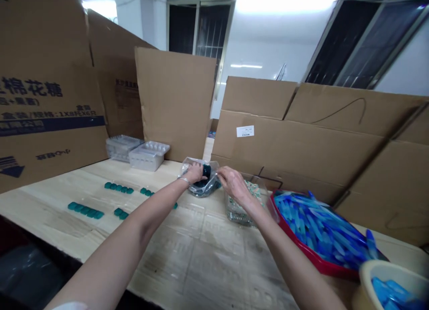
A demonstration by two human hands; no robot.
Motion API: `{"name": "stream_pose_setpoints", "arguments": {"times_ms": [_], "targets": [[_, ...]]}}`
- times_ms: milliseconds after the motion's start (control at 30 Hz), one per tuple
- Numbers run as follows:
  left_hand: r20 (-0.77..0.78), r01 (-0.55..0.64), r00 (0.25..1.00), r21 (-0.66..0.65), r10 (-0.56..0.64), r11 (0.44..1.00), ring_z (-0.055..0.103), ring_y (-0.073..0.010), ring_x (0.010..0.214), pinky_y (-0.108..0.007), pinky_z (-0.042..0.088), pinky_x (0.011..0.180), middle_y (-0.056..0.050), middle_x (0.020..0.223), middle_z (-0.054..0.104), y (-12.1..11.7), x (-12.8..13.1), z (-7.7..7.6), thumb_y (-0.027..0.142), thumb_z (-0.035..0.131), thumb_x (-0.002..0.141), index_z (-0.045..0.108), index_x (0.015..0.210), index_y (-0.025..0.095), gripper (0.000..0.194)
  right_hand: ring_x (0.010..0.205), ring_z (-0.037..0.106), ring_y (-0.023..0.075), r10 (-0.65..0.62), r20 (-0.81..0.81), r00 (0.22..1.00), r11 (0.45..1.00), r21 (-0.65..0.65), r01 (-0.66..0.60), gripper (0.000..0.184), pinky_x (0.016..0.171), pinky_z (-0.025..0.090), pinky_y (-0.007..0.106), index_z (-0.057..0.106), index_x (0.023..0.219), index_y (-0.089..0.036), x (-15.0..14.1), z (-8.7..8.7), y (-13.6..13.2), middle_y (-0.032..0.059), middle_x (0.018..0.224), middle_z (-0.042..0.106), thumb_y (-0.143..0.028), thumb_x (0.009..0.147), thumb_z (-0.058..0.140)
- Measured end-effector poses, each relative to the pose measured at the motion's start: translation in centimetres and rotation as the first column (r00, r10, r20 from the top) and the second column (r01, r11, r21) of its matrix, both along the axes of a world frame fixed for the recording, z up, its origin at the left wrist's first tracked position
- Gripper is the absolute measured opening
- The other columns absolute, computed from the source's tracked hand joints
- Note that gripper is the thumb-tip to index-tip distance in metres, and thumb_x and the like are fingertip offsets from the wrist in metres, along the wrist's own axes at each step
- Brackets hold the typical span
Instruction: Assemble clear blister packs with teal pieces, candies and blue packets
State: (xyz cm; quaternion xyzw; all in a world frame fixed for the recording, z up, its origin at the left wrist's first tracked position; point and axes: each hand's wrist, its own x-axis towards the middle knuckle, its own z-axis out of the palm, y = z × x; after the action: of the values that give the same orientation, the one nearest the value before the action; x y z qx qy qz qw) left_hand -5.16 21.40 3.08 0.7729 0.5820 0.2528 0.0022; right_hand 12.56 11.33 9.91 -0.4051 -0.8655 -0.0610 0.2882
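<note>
A clear plastic bag (203, 193) holding dark teal pieces (207, 171) stands open on the table. My left hand (195, 172) is inside its mouth, with fingers and thumb curled about some of the dark pieces; the fingertips are partly hidden. At the bag's right edge, my right hand (233, 182) is closed, pinching the clear plastic. Beneath the right wrist is a clear tub (241, 216) of small pale and green pieces. Short rows of teal pieces (86, 210) lie on the table to the left, partly behind my left forearm.
Two clear plastic trays (149, 156) sit at the back left. To the right are a red basin (311, 252) heaped with blue strips (321, 225) and a cream bucket (367, 285) with blue pieces. Cardboard panels (177, 104) wall in the wooden table (208, 265).
</note>
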Motion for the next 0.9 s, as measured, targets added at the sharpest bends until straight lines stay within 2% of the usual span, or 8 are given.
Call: {"name": "stream_pose_setpoints", "arguments": {"times_ms": [67, 267, 467, 600, 700, 800, 900], "targets": [[-0.059, -0.044, 0.997, -0.007, 0.043, 0.999, 0.038, -0.0414, 0.116, -0.053, 0.028, 0.093, -0.027, 0.117, 0.052, 0.3, 0.5, -0.9, 0.032, 0.071, 0.067, 0.057, 0.106, 0.008, 0.047, 0.088, 0.062, 0.0169, 0.021, 0.002, 1.0, 1.0, -0.015, -0.021, 0.021, 0.079, 0.045, 0.025, 0.067, 0.095, -0.017, 1.1, -0.2, -0.8, 0.0077, 0.096, 0.068, -0.013, 0.086, 0.048], [-0.236, -0.06, 0.97, -0.001, 0.058, 0.998, 0.035, -0.0409, 0.116, -0.053, 0.029, 0.09, -0.026, 0.124, 0.045, 0.5, 0.4, -1.9, 0.039, 0.057, 0.079, 0.049, 0.119, 0.012, 0.049, 0.087, 0.063, 0.0166, -0.004, -0.011, 1.0, 0.995, -0.104, 0.003, 0.02, 0.078, 0.045, 0.024, 0.069, 0.091, -0.016, 1.4, -1.1, -1.1, 0.0075, 0.095, 0.07, -0.011, 0.084, 0.051], [-0.334, 0.061, 0.94, -0.034, -0.069, 0.998, 0.043, -0.0299, 0.111, -0.04, 0.032, 0.093, -0.021, 0.115, 0.052, 0.7, 0.2, -1.7, 0.027, 0.046, 0.086, 0.052, 0.114, 0.01, 0.033, 0.083, 0.064, 0.017, 0.02, 0.04, 0.999, 0.992, -0.124, -0.015, 0.02, 0.074, 0.043, 0.023, 0.07, 0.088, -0.017, 0.7, -1.9, -2.2, 0.0067, 0.09, 0.071, -0.012, 0.084, 0.051], [-0.336, 0.08, 0.938, -0.03, -0.085, 0.996, 0.044, -0.0305, 0.113, -0.041, 0.034, 0.092, -0.022, 0.12, 0.05, 0.5, 0.1, -1.7, 0.03, 0.048, 0.086, 0.047, 0.121, 0.011, 0.04, 0.085, 0.065, 0.0172, 0.016, 0.037, 0.999, 0.992, -0.129, -0.011, 0.021, 0.075, 0.042, 0.023, 0.07, 0.086, -0.018, 1.5, -2.7, -3.1, 0.0068, 0.09, 0.071, -0.012, 0.084, 0.05], [-0.317, 0.082, 0.944, -0.052, -0.094, 0.995, 0.051, -0.0278, 0.106, -0.039, 0.038, 0.088, -0.019, 0.109, 0.056, 0.5, 0.1, -1.8, 0.024, 0.044, 0.088, 0.048, 0.119, 0.012, 0.034, 0.084, 0.065, 0.0174, 0.005, 0.039, 0.999, 0.989, -0.149, 0.001, 0.023, 0.071, 0.043, 0.023, 0.07, 0.084, -0.018, 2.2, -3.2, -3.7, 0.0061, 0.088, 0.072, -0.01, 0.083, 0.049], [-0.283, 0.083, 0.954, -0.072, -0.1, 0.994, 0.055, -0.0243, 0.1, -0.04, 0.042, 0.084, -0.014, 0.108, 0.057, 0.3, 0.2, -1.9, 0.024, 0.043, 0.09, 0.048, 0.12, 0.014, 0.032, 0.081, 0.065, 0.0171, 0.008, 0.052, 0.999, 0.988, -0.152, 0.0, 0.024, 0.069, 0.042, 0.023, 0.07, 0.083, -0.018, 2.5, -3.3, -4.4, 0.0058, 0.085, 0.072, -0.009, 0.083, 0.047], [-0.22, 0.09, 0.97, -0.086, -0.107, 0.992, 0.057, -0.025, 0.098, -0.042, 0.043, 0.083, -0.016, 0.107, 0.057, -0.1, 0.2, -1.9, 0.025, 0.042, 0.09, 0.051, 0.116, 0.014, 0.03, 0.08, 0.065, 0.0169, 0.005, 0.055, 0.998, 0.988, -0.154, 0.004, 0.024, 0.07, 0.043, 0.023, 0.07, 0.082, -0.019, 2.5, -3.1, -5.3, 0.0056, 0.086, 0.072, -0.008, 0.083, 0.048]]}}
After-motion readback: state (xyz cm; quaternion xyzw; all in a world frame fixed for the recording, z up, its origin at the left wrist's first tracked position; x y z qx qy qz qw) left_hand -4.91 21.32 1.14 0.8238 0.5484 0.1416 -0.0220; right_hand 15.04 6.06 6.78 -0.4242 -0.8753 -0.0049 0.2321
